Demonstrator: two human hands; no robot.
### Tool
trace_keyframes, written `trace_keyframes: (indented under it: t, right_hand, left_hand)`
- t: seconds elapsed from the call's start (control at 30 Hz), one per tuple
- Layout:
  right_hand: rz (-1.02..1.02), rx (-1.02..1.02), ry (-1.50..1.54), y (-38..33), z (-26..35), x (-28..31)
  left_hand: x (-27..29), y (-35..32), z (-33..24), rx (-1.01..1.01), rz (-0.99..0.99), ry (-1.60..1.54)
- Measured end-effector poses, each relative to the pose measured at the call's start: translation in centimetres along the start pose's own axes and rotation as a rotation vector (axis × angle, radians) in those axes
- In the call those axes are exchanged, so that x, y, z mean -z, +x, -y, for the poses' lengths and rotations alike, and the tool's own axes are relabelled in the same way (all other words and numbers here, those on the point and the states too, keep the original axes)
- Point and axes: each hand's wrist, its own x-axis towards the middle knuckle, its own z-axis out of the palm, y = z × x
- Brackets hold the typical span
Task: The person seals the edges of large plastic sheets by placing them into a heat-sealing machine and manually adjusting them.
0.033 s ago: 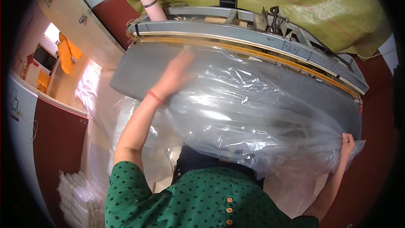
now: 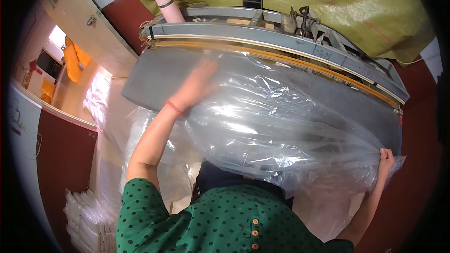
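The left hand (image 2: 197, 86) has shifted only slightly rightward, its fingers too blurred to tell apart or together, while the right hand (image 2: 386, 160) has its fingers pinched on the clear plastic film (image 2: 239, 124). Draped across the grey surface (image 2: 152, 77) and its near edge, the film seems to be being smoothed, which calls for a taut right-hand hold. Beyond are a metal frame (image 2: 272, 39), a pink bottle (image 2: 170, 9) and, leftward, an open door (image 2: 82, 21).

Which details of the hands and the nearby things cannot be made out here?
All in the head view:
Left hand: blur hides whether it touches the clear plastic sheet.
Plastic inside the right hand: hidden by its fingers.
Base of the pink bottle: hidden by the grey frame.
Plastic-wrapped stack: cut off by the lower edge.
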Motion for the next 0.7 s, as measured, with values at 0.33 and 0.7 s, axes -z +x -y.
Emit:
trace_keyframes:
  t: [0.33, 0.7]
  right_hand:
    - [-0.090, -0.021, 0.013, -1.9, -3.1, 2.8]
    - [-0.152, -0.096, -0.033, -1.1, -3.0, 3.4]
  left_hand:
    - [0.7, -7.7, -4.0, 0.033, -0.015, -0.028]
    - [-2.3, 2.3, 0.3, 0.558, -0.384, -0.021]
